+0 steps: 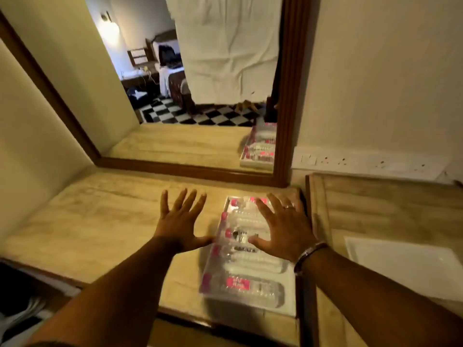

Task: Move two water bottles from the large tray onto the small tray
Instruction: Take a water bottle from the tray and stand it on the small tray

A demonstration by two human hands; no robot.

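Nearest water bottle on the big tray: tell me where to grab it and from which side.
Grip the nearest water bottle around its mid-body, at the pink label, coming from above. It lies on its side across the large tray, pink cap leftward, so its rounded flank faces up and looks unobstructed.

Clear glossy plastic water bottles (246,256), smooth white tray (288,300), polished veined stone counter (105,216), dark wood-framed mirror (290,96)

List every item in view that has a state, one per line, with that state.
left hand: open, fingers spread, empty
right hand: open, fingers spread, over the bottles
water bottles: lying flat in the large tray
large tray: full
small tray: empty
wall lamp: lit
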